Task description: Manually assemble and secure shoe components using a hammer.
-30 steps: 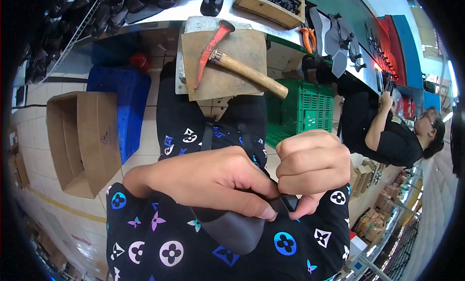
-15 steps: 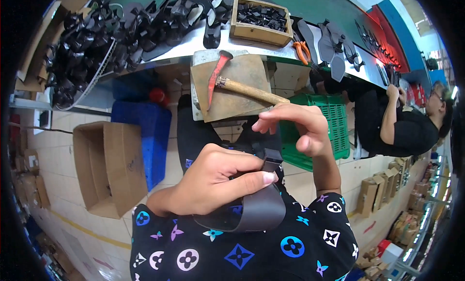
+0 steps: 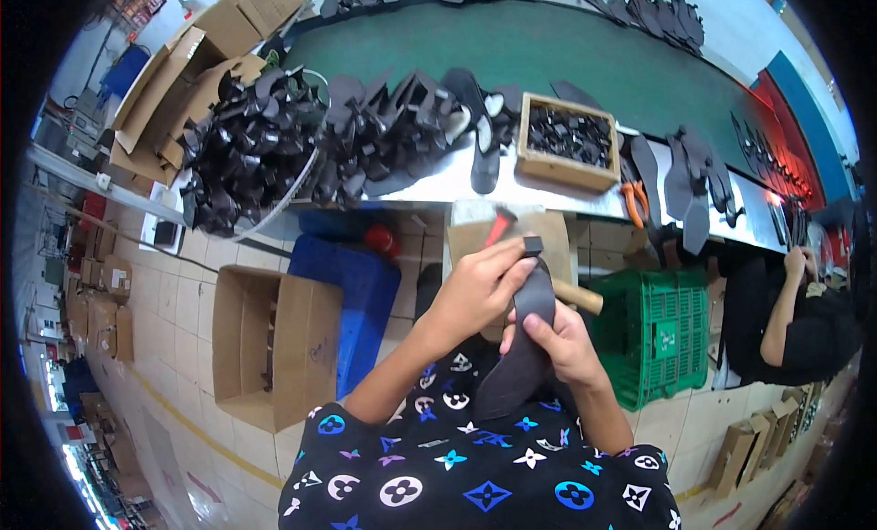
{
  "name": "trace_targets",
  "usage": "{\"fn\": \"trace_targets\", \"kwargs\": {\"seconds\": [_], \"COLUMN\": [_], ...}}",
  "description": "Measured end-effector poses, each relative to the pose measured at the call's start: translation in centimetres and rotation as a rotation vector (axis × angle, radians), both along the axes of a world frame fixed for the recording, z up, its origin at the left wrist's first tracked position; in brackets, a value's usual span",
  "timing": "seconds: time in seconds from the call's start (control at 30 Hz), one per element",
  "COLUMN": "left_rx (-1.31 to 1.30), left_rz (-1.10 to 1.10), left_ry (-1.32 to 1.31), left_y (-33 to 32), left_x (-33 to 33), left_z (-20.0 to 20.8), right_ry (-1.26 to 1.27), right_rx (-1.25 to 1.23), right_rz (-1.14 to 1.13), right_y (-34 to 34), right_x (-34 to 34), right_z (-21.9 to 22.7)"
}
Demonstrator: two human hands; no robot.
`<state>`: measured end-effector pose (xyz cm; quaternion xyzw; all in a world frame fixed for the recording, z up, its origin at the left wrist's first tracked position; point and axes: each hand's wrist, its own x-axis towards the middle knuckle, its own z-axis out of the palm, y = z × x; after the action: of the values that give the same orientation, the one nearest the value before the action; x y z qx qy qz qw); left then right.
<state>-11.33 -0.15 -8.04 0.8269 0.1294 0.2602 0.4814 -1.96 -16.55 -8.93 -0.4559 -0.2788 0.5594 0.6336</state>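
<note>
Green covers the long worktable point(image 3: 411, 50), where a heap of dark heeled soles point(image 3: 251, 151) lies on the person's left. A brown board point(image 3: 558, 244) sits nearer than the wooden box point(image 3: 565, 174); on it lies the hammer point(image 3: 578, 298), in neither hand. Above the lap is one dark sole point(image 3: 517, 370), the right hand point(image 3: 565, 345) closed around its middle, the left hand point(image 3: 489, 288) pinching near its upper end. There a small black block point(image 3: 533, 246) appears in place; whether it is fixed cannot be told. Small black pieces point(image 3: 574, 137) lie loose in the box.
</note>
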Motion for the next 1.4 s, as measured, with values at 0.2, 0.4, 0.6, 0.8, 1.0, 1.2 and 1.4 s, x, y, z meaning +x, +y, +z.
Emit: {"fn": "trace_targets", "kwargs": {"seconds": [0.2, 0.4, 0.6, 0.8, 1.0, 1.2, 1.4], "left_rx": [-0.02, -0.154, 0.291, 0.304, 0.588, 0.617, 0.051], "left_rz": [0.579, 0.796, 0.805, 0.822, 0.826, 0.824, 0.486], "left_ry": [-0.073, -0.05, 0.332, 0.948, 1.09, 0.947, 0.549], "left_y": [10.0, 20.3, 30.6, 34.4, 31.3, 28.3, 28.7], "left_x": [-1.4, -3.2, 1.8, 5.6, 5.7, 4.7, 2.6], "left_z": [0.6, 4.1, 3.2, 0.0, -1.4, -1.6, 0.5], "right_ry": [-0.24, -0.31, -0.815, -1.113, -0.909, -0.722, -0.977], "right_rx": [0.015, -0.098, -0.687, -0.77, -0.825, -0.729, -0.673], "right_rz": [-0.334, -0.379, -0.153, -0.288, -0.328, -0.301, -0.441], "right_y": [9.8, 23.0, 31.3, 32.1, 31.5, 29.4, 27.0], "right_x": [9.0, 18.5, 21.8, 19.9, 19.0, 16.5, 14.1], "right_z": [4.0, 8.1, -0.5, -5.9, -4.5, -5.8, -6.4]}}
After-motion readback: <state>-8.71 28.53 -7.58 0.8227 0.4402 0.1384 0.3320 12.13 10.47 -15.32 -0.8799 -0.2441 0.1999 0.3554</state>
